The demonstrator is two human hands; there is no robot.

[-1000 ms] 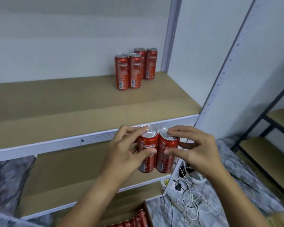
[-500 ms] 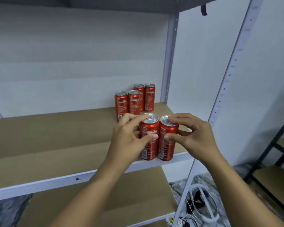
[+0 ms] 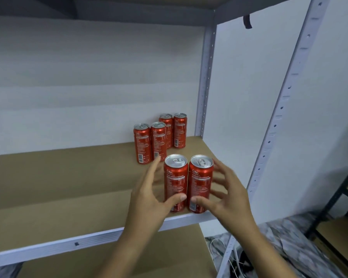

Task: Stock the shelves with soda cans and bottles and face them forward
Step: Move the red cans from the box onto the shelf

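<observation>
two red soda cans stand side by side, touching, at the front edge of the shelf [image 3: 68, 187] near its right end: the left can [image 3: 175, 177] and the right can [image 3: 201, 179]. both are upright with their pull tabs up, and both show small print and a barcode toward me, so i judge the main logo is turned away. behind them, nearer the back wall, four more cans [image 3: 161, 137] stand in two pairs.

my left hand [image 3: 149, 199] is beside the left can with the fingers spread and mostly straight; only the thumb tip rests low on the can's front. my right hand [image 3: 221, 195] mirrors it, fingers fanned loosely around the right can's side, thumb touching near its base. neither hand grips anything.

these look like full, sealed cans, so i expect them to be fairly heavy for their size, stiff in the wall, and smooth enough to slip or spin under a light touch. being tall and slim, they could tip if pushed near the rim. i would hold each around the middle of its body, thumb opposite fingers, and twist it in place to bring the logo forward, then slide the pair back toward the others.
</observation>
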